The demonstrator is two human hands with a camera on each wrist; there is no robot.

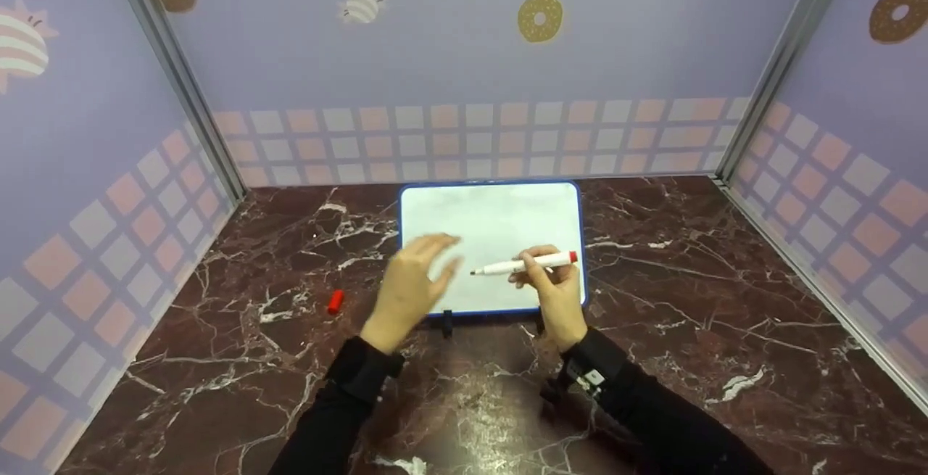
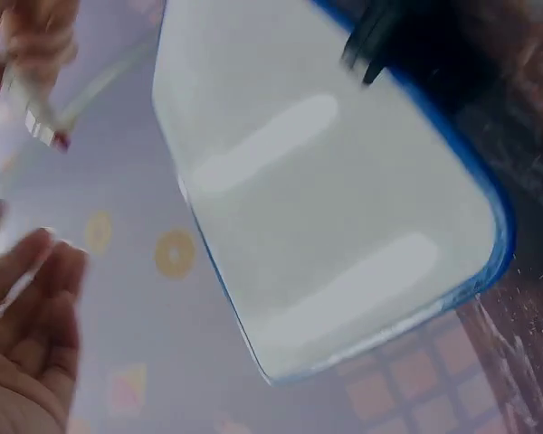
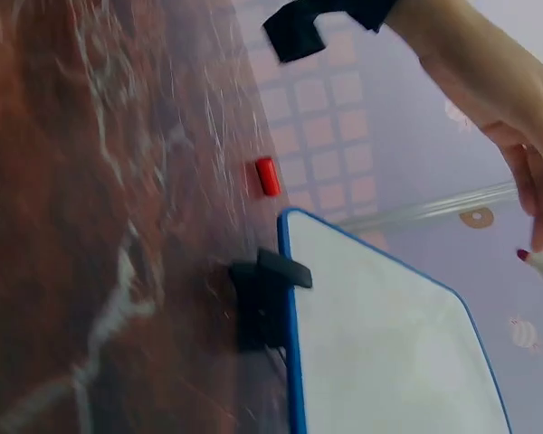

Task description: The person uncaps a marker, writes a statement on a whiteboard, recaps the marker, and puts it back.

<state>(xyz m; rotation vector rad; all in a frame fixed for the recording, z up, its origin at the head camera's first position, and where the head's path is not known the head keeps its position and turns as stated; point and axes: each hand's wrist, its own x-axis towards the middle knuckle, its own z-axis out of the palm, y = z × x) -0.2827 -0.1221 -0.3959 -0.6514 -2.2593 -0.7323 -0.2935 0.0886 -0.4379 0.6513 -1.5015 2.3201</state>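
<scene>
My right hand (image 1: 557, 297) holds a white marker (image 1: 500, 267) with a red end between thumb and fingers. Its bare tip points left, above the whiteboard (image 1: 500, 221). To the left of the tip, my left hand (image 1: 412, 283) hovers over the board's left side with thumb and fingers spread apart, nothing between them. The left wrist view also shows the left hand (image 2: 27, 334) empty. A red marker cap (image 1: 336, 302) lies on the table, left of the left hand. The blue-framed board looks blank.
Black supports (image 1: 447, 323) grip the board's near edge. The table (image 1: 696, 315) is dark red marbled stone. Purple walls (image 1: 449, 47) with a checked lower band stand behind and at both sides, with metal posts (image 1: 783, 47) at the corners.
</scene>
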